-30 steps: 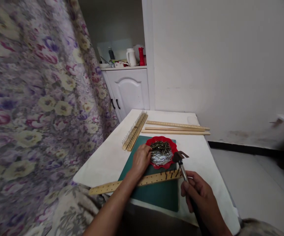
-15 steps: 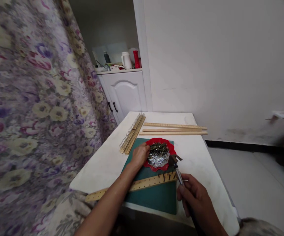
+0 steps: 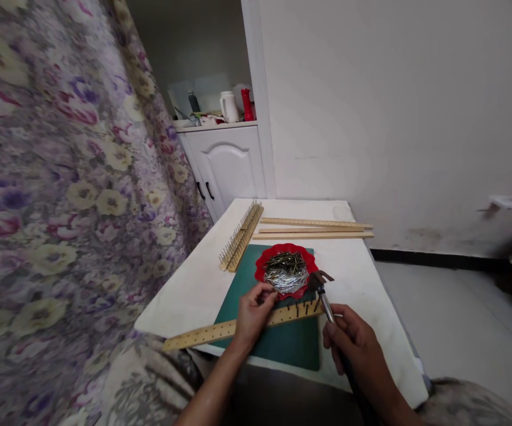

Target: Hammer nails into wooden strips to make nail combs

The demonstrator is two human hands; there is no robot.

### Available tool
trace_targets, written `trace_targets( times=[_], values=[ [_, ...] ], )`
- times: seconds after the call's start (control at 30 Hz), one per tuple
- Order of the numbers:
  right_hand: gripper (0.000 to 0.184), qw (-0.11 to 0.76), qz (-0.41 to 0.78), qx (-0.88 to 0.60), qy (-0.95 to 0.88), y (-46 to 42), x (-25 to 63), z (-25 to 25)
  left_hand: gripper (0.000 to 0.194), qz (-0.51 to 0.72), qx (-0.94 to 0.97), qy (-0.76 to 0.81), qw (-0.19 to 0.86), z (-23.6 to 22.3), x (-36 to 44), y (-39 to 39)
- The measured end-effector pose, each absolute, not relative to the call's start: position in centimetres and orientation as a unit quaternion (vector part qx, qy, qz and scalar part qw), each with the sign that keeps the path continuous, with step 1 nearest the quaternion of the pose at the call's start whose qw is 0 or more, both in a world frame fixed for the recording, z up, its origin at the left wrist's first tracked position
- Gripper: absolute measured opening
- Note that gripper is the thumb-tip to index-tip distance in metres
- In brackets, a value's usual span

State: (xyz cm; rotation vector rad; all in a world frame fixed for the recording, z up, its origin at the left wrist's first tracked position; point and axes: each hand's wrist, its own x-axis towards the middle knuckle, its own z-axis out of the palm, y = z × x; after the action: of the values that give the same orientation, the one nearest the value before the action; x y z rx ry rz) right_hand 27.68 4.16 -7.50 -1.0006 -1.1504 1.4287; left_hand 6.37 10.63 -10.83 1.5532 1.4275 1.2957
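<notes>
a white-topped table [image 3: 194,290] is carrying everything in play, and a green mat [image 3: 291,346] is lying across its nearer part. over the mat a perforated wooden strip [image 3: 211,333] is running aslant, its left end reaching towards the table's near edge. farther off on the left, studded strips [image 3: 247,238] are bristling with nails along their length, so they are looking finished; beyond the mat, pale strips [image 3: 313,235] are lying with no nails showing, apparently undone. the perforated strip is looking only begun: standing nails [image 3: 297,309] are filling a short stretch near its right end, while the dotted length to the left is showing none (the left hand is covering a patch of it, so no count is possible).

a red scalloped bowl [image 3: 261,258] is sitting towards the mat's far end, holding loose nails [image 3: 287,272], dark ones heaped behind silvery ones. a hammer [image 3: 326,305] is slanting up from the right hand [image 3: 356,340], whose grip is clasping the handle; its head is masking the strip's right tip, and the hand is hiding much of the handle. the left hand [image 3: 253,310] is hovering by the bowl's near rim, fingertips bunching; whether its grip is pinching a nail or touching the wood, i cannot tell.
</notes>
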Motion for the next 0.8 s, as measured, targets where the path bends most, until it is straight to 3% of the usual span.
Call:
trace_targets(
  times=[0.13,0.8],
  values=[
    [0.026,0.495,0.596,-0.409,-0.481,4.2,27.6,-7.7,0.015,0.478,0.575,0.549,0.373,-12.3,7.7,8.4],
    [0.026,0.481,0.613,-0.403,-0.48,3.9,27.6,-7.5,0.011,0.403,0.697,0.525,0.277,-12.4,7.8,8.2]
  ],
)
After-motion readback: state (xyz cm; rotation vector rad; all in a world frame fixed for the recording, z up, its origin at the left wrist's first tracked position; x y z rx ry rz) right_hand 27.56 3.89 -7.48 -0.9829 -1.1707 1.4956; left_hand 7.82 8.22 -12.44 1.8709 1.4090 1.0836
